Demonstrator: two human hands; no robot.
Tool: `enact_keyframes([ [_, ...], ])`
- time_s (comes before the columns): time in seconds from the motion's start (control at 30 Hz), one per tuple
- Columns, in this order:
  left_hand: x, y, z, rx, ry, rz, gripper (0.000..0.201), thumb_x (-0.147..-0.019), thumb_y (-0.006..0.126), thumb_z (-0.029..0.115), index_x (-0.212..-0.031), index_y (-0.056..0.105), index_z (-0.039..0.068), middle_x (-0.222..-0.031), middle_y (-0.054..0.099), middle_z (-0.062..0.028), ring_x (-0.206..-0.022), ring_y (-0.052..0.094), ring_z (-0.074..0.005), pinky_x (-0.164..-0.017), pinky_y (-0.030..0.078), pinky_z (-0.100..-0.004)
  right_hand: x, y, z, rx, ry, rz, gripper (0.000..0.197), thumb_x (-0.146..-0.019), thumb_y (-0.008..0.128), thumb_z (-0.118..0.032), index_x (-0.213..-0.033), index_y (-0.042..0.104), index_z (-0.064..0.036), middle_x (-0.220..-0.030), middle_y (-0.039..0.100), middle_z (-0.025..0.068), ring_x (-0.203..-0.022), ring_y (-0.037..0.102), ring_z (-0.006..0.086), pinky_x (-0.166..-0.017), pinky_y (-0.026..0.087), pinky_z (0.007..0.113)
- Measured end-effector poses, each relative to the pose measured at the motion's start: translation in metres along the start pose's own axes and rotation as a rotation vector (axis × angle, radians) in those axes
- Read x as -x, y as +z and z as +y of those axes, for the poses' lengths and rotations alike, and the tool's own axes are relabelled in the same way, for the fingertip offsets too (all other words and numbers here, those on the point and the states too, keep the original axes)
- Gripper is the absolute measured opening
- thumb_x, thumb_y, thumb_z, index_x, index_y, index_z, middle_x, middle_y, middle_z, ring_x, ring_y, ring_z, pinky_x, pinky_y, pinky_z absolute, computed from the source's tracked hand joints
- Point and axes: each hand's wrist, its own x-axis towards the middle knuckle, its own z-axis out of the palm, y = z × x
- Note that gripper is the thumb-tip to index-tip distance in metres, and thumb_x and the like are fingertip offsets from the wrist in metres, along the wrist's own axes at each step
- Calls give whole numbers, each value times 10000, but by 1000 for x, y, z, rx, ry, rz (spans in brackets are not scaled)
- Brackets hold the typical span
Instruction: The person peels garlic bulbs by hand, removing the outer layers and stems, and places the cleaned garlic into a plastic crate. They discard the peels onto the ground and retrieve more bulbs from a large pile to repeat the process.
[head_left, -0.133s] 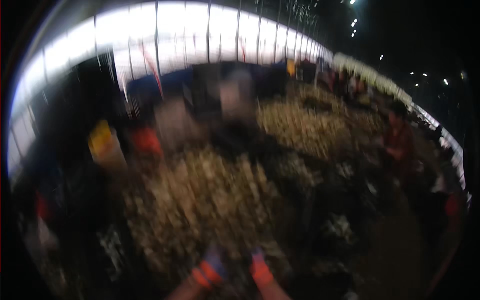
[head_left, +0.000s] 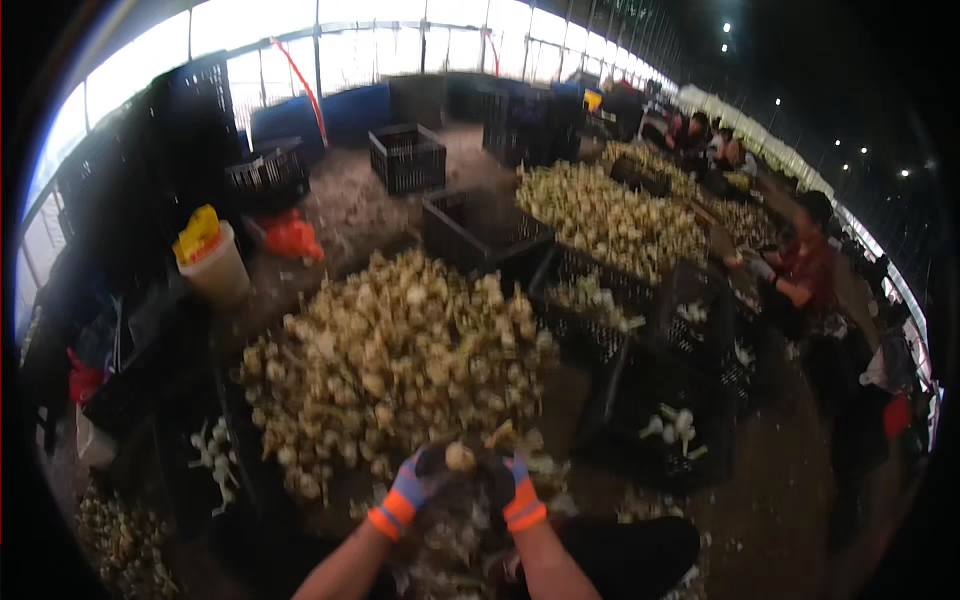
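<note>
Both my hands wear dark-fingered gloves with grey-blue backs and orange cuffs, and meet low in the middle at the near edge of a garlic heap (head_left: 390,360). A pale, round garlic bulb (head_left: 460,457) shows between them, against the fingers of my left hand (head_left: 412,484), which is closed on it. Opposite it, my right hand (head_left: 512,488) curls inward, close to the bulb. Its dark fingertips blur into the shadow, so whatever they hold cannot be made out. The heaped bulbs are tan and dirty, some with stems.
Black crates hold white garlic: one crate (head_left: 640,465) at right, another (head_left: 230,400) at left. An upright black crate (head_left: 485,225) stands behind the heap. A white bucket (head_left: 215,270) with a yellow bag is at left. A co-worker in red (head_left: 808,265) sits right, beside another garlic heap (head_left: 610,215).
The earlier frame is smeared by motion; now the view is steadier. My hands appear higher in the picture, and the garlic bulb between them has become visible.
</note>
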Motion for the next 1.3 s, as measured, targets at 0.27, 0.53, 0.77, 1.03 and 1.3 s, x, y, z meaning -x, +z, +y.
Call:
enact_keyframes([
  [0.27,7,24,25,157,184,186,481,-704,655,-108,-1129,470,21,-1057,558,-88,-987,569,-200,-868,482,-325,19,33,-4,265,-190,1,232,-885,590,-135,-1065,608,10,-916,651,68,-768,627,170,-646,519,284],
  [0.53,12,-3,6,245,158,221,413,-736,603,-155,-1095,501,23,-1090,549,-97,-1023,567,-220,-845,523,-357,32,82,-23,125,-120,-12,215,-835,682,-102,-1015,641,9,-886,669,65,-756,630,142,-657,520,283],
  [0.77,17,4,26,451,207,177,470,-750,606,-138,-1174,490,28,-1146,545,-88,-1005,580,-225,-803,538,-365,45,82,-47,277,-168,-132,253,-799,689,-44,-1030,618,31,-893,668,49,-786,602,106,-711,491,255],
  [1.03,21,5,51,443,-65,226,487,-874,558,42,-1327,386,-3,-1101,557,-118,-990,562,-200,-847,473,-285,42,60,-17,1081,-507,13,594,-670,571,-4,-1248,441,38,-1109,564,184,-1067,537,286,-878,459,349],
  [1.3,22,14,71,231,-80,-150,552,-693,776,79,-1190,553,-10,-1081,639,-102,-987,607,-163,-852,499,-302,-9,-52,-5,1084,-428,115,346,-745,567,67,-1076,632,-7,-929,668,47,-750,615,107,-633,487,242],
])
